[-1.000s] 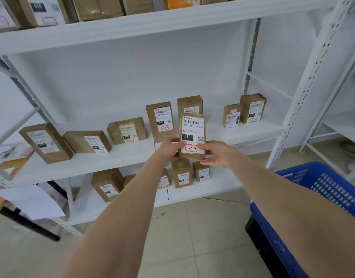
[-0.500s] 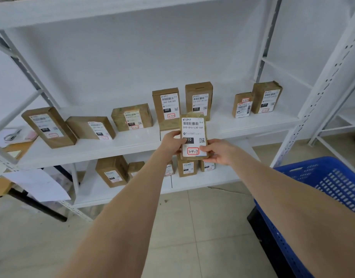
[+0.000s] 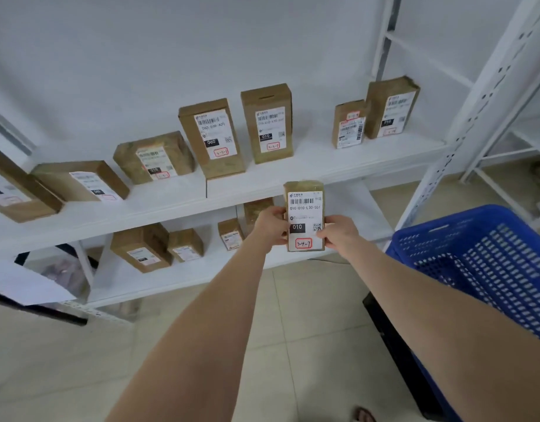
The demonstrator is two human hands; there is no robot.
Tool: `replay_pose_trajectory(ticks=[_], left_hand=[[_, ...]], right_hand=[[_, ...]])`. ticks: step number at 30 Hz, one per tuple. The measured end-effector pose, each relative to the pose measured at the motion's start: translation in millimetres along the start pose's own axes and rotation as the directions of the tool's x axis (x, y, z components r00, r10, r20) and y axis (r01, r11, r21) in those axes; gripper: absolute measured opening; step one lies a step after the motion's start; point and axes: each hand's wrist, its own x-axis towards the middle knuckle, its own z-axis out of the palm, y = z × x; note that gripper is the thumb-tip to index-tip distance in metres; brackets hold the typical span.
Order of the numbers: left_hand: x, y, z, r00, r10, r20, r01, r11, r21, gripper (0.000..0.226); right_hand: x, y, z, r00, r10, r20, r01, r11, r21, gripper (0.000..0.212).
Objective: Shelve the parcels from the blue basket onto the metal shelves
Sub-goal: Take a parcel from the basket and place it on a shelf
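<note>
2 hands on 1 parcel [image 3: 303,216]; left hand [image 3: 270,225] pinches its left edge, right hand [image 3: 338,234] pinches the right edge, fingers curled round the sides, both grips on the lower half; parcel upright, label toward the person, in the air in front of the metal shelves [image 3: 323,169], not resting on any board; its top sits level with the front lip of the upper board, its bottom in front of the lower bay [image 3: 201,269]; blue basket [image 3: 421,242] just beside the right forearm.

Risks as I read them:
- grip is low and on the edges only; the top half is free, so a quick push forward could tip it out of the fingers;
- going up: the top could catch the board's lip; the 060 parcel [image 3: 212,138] and the 010 parcel [image 3: 267,123] stand on end near the front, so a nudge from the incoming box or a wrist could topple them off;
- going down: a brown parcel [image 3: 256,208] sits right behind the left hand and a small one [image 3: 230,237] is close by; knuckles could shove either back or over;
- handwritten tag reads something like 3-4-7, the tags on the shelved boxes are too blurred to match from here; a wrong slot is possible;
- right elbow swings close to the basket rim; a bump could jolt the grip.

Safest bet, I'd say: set the base down first, then let go.
</note>
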Motion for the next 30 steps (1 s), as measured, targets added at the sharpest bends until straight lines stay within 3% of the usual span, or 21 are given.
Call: replay_pose_trajectory(ticks=[6,10,21,30], left_hand=[[58.9,-25.7,78.8,0.999,-0.042,-0.003,0.042,0.999,0.012,0.048],[108.7,-51.8,118.1,0.999,-0.041,-0.003,0.041,0.999,-0.032,0.045],[286.7,-155.4,182.7,0.998,0.004,-0.062,-0.002,1.000,0.018,0.037],[381.5,-229.6,211.7,0.986,0.097,-0.139,-0.092,0.995,0.038,0.028]], right_hand=[[65.5,42.7,-43.9,0.989,-0.021,-0.145,0.007,0.995,-0.095,0.039],[122.5,72.0,-54.9,0.984,0.001,-0.178,-0.012,0.998,-0.064,0.041],[291.9,177.5,-29.7,0.968,-0.046,-0.247,0.040,0.999,-0.029,0.038],[384.7,236.1,-10.3,0.961,-0.115,-0.251,0.117,0.993,-0.007,0.049]])
